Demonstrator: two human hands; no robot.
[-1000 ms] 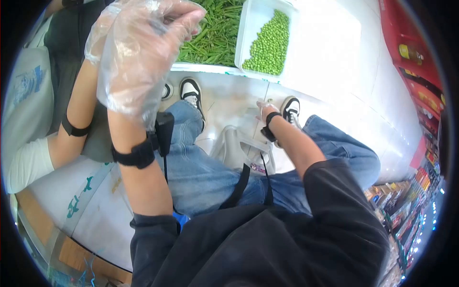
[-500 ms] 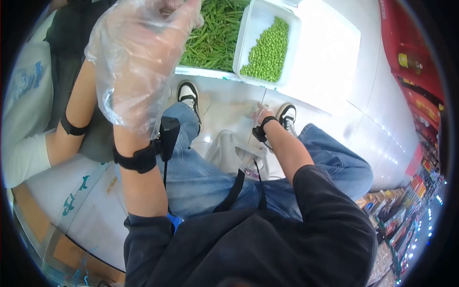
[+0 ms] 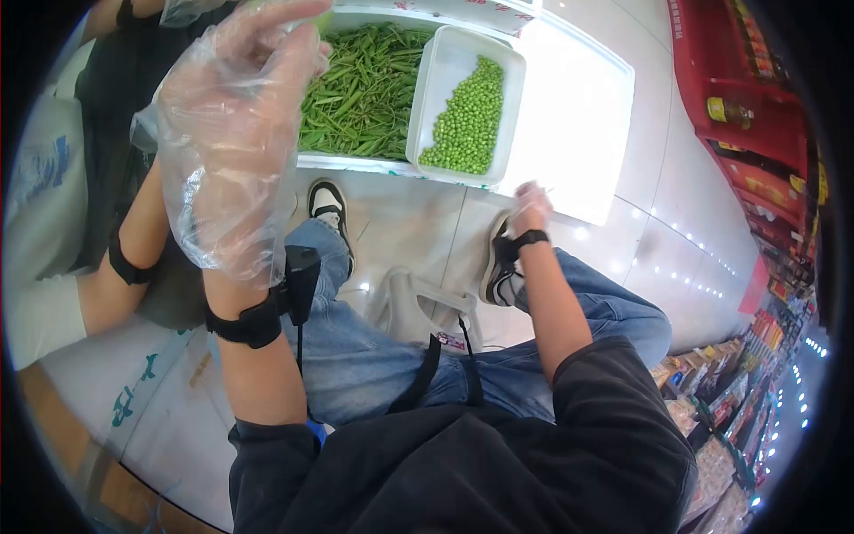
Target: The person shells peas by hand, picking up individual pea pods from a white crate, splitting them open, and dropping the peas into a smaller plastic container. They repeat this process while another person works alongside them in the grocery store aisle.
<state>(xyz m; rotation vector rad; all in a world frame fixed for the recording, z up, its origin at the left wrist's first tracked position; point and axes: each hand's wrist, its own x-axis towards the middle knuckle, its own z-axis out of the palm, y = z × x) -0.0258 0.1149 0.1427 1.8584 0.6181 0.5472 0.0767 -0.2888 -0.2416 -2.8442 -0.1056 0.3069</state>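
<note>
My left hand (image 3: 236,116), in a loose clear plastic glove, is raised at the upper left. Its thumb and forefinger close on a light green pea pod (image 3: 326,20), of which only a small part shows. Lower on the right, my gloved right hand (image 3: 532,205) hovers above my shoe, by the near edge of a white foam lid (image 3: 569,107). Its fingers are drawn together, and what is in them, if anything, is hidden. Beyond my hands, a white foam box holds a heap of green pea pods (image 3: 365,93). A translucent tub (image 3: 513,111) of shelled green peas (image 3: 467,120) sits at its right side.
A grey plastic stool (image 3: 391,303) stands between my legs. Another person's arm (image 3: 133,240) and gloved hand (image 3: 191,9) are close on my left. Red store shelves (image 3: 703,98) with goods line the right side.
My right hand has moved up and right, to the white lid's edge. My left hand has shifted slightly left in view. The box and tub appear lower and further left as the view moved.
</note>
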